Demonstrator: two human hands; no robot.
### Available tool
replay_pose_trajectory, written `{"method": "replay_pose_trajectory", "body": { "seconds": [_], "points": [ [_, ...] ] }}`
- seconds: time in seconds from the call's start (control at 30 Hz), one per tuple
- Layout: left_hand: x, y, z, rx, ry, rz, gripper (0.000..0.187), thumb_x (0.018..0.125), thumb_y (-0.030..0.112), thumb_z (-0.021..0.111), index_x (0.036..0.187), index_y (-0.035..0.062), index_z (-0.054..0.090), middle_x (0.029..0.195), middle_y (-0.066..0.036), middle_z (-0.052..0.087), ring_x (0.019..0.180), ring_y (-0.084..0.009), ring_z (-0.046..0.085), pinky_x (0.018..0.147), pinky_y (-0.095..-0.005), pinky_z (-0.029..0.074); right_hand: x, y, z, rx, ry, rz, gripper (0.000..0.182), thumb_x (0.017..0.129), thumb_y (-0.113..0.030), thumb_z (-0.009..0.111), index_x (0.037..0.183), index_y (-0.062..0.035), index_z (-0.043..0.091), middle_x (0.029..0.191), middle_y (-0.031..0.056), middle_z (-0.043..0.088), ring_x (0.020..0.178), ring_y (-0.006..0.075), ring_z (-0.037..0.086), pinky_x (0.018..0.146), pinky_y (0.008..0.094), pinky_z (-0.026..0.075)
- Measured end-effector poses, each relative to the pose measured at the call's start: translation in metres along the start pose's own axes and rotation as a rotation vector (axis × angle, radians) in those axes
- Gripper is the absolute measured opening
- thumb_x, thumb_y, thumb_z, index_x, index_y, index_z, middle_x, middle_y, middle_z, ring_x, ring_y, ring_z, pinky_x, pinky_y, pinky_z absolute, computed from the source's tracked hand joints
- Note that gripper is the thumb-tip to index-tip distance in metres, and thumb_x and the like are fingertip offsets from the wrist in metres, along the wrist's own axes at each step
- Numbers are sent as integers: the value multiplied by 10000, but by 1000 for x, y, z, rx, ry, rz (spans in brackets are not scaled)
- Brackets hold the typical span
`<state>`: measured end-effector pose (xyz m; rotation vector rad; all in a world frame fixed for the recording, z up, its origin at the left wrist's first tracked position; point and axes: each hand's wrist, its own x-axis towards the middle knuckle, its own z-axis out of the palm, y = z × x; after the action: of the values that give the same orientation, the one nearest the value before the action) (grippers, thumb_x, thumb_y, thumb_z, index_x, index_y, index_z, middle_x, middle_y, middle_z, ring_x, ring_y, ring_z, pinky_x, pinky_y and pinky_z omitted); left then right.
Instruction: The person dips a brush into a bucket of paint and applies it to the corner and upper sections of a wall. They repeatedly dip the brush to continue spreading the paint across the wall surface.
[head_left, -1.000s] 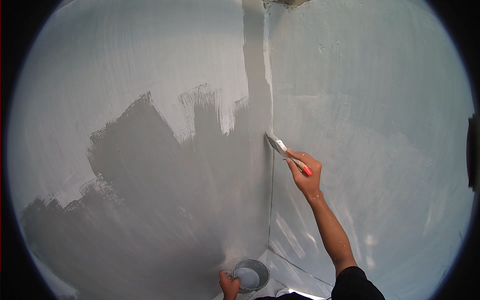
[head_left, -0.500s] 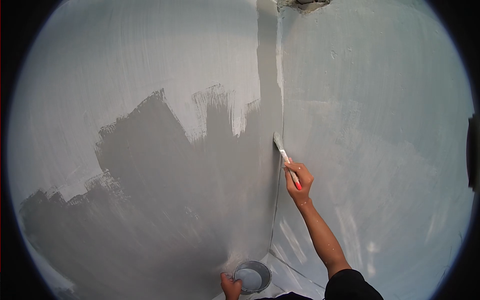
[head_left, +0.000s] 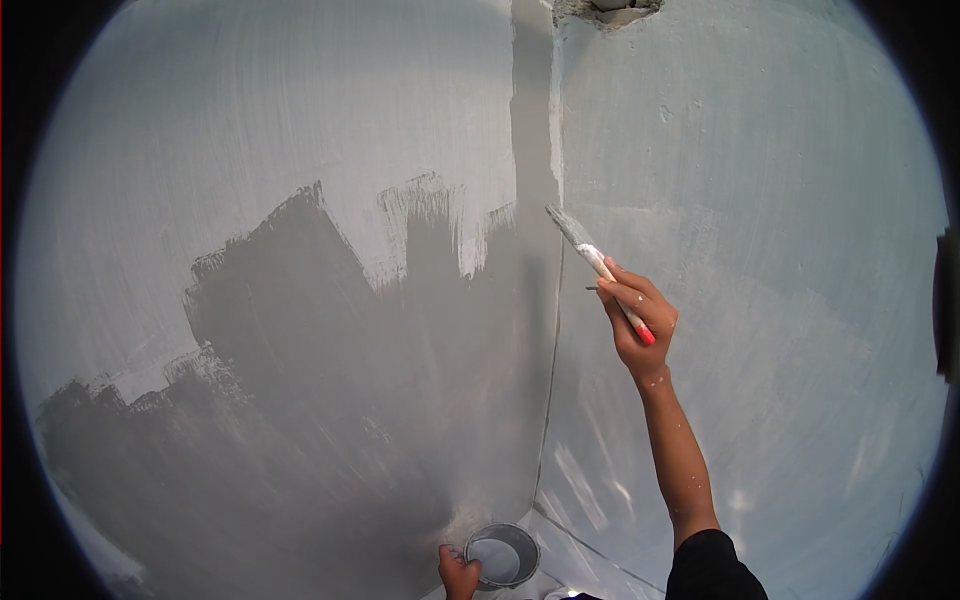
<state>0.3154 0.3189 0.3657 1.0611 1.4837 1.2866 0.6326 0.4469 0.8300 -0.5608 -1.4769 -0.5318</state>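
Note:
My right hand is closed round a paintbrush with a pale handle and a red end. Its grey-coated bristles point up and left, their tip right at the corner line between the two walls. Small paint specks dot the hand and forearm. Low in the view, my left hand grips the rim of a grey bucket with light grey paint inside. On the left wall, a darker grey painted area has ragged brush edges and joins a narrow dark strip running up beside the corner.
The left wall's upper part is paler, with streaky brush marks. The right wall is light blue-grey. A rough hole opens at the top of the corner. Below, the walls meet a floor edge. A dark object stands at the far right.
My right hand has moved up and to the right with the paintbrush, whose tip is now higher along the corner. The left hand and bucket have hardly moved.

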Motion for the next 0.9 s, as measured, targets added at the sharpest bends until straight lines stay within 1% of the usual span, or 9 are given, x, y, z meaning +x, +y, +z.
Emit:
{"method": "replay_pose_trajectory", "body": {
  "seconds": [0.07, 0.13, 0.17, 0.3, 0.47, 0.57, 0.67, 0.87, 0.9],
  "points": [
    [-1, 2, 0, 26, -2, 11, 458, 660, -32, 630, 1081, 12, 458, 703, -111, 627, 516, -184, 618, 416, -366, 508, 15, 0, 15, -23, -5, -110, 295, 789, 103, 775, 1034, -59, 788, 1125, 150, 751, 982, 254, 756, 801, 310, 621],
    [-9, 9, 3, 157, 29, 233, 289, 725, 8, 621, 1002, -17, 543, 874, -184, 627, 795, -332, 605, 721, -443, 491, 16, 2, 31, -30, -68, -146, 286, 786, 92, 785, 1025, -66, 788, 1135, 141, 746, 998, 263, 754, 799, 312, 624],
    [-11, 11, 2, 224, 44, 342, 216, 758, 28, 617, 962, -32, 585, 960, -220, 628, 934, -406, 599, 873, -481, 483, -4, 6, 40, -16, -188, -56, 299, 768, 92, 789, 1008, -86, 790, 1127, 127, 747, 1012, 272, 750, 815, 313, 626],
    [-5, -3, -2, 233, 31, 304, 199, 760, 31, 623, 945, -40, 603, 971, -225, 636, 968, -423, 596, 893, -490, 479, -113, 20, 41, -40, -203, -29, 358, 706, 99, 772, 996, -111, 793, 1125, 120, 744, 978, 271, 750, 842, 324, 630],
    [-26, 41, -4, 94, 140, 157, 145, 761, 42, 641, 884, -29, 613, 893, -201, 642, 936, -413, 602, 894, -497, 476, -185, 6, -12, -5, -627, 164, 396, 721, 74, 730, 1048, -142, 793, 1183, 102, 746, 1055, 271, 737, 877, 348, 624],
    [-16, 13, -5, 119, 65, 191, 155, 735, 81, 661, 840, -26, 621, 895, -197, 647, 923, -415, 605, 887, -501, 483, -156, -2, -28, 82, -755, 158, 432, 726, 67, 712, 1092, -151, 785, 1215, 84, 742, 1075, 258, 732, 890, 344, 612],
    [-2, -11, -4, 53, -3, 74, 469, 664, -30, 620, 1101, 4, 452, 702, -113, 629, 529, -188, 623, 422, -370, 513, -92, -17, -27, 106, -959, 269, 414, 718, 94, 686, 1051, -119, 806, 1162, 91, 761, 1061, 256, 739, 877, 331, 607],
    [-15, 18, 1, -32, 21, -17, 443, 645, -53, 624, 1056, 20, 477, 723, -91, 605, 556, -181, 604, 440, -350, 495, 60, -2, 6, 175, -905, 167, 299, 695, 109, 732, 934, -51, 812, 1001, 123, 791, 973, 247, 769, 870, 344, 621],
    [-15, 13, 0, 76, 39, 92, 330, 665, 3, 638, 976, 5, 528, 790, -130, 619, 681, -263, 605, 585, -399, 496, 88, -1, 9, 180, -894, 154, 284, 693, 111, 741, 918, -46, 810, 987, 124, 793, 965, 244, 772, 874, 349, 623]
  ]
}}
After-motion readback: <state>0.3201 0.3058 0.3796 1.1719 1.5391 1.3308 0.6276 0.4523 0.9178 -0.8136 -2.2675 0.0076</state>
